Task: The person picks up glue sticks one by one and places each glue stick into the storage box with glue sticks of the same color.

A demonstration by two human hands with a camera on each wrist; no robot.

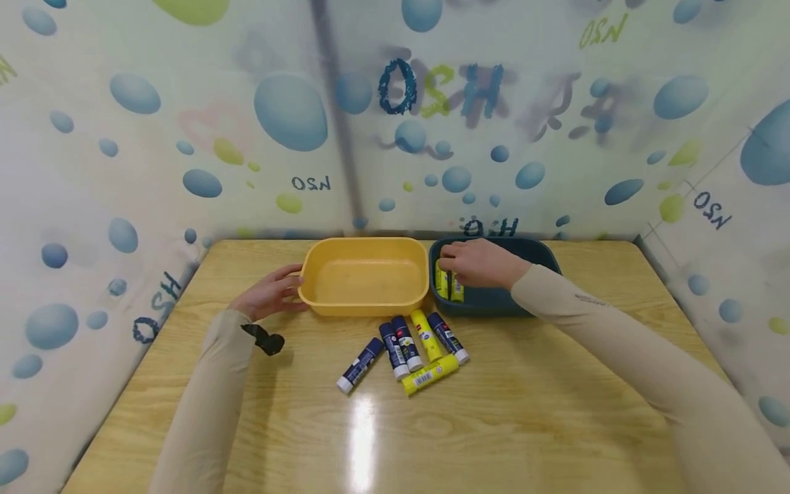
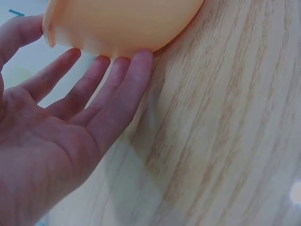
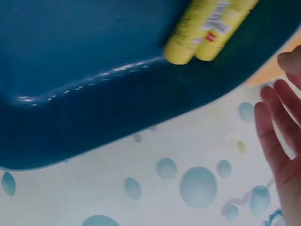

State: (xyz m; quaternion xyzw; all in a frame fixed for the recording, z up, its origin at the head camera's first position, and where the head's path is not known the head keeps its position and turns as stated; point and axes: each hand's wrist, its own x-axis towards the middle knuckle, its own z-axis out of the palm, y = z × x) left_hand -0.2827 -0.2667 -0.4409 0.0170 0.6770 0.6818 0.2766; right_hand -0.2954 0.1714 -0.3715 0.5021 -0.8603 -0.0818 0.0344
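Observation:
My left hand (image 1: 265, 295) touches the left end of a yellow plastic tray (image 1: 364, 309). In the left wrist view its fairly straight fingertips rest against the outer wall and the thumb is at the rim. My right hand (image 1: 484, 263) is over the left part of a dark blue tray (image 1: 494, 310). Two yellow glue sticks (image 3: 197, 37) lie side by side in that tray. The right wrist view shows the hand's fingers apart from them, with nothing visibly held. On the table in front lie blue glue sticks (image 1: 361, 366) with white ends and yellow glue sticks (image 1: 431, 374).
Both trays stand next to each other at the back of the wooden table (image 1: 524, 425), close to a patterned wall sheet (image 1: 382, 158). A small black object (image 1: 269, 342) hangs by my left wrist.

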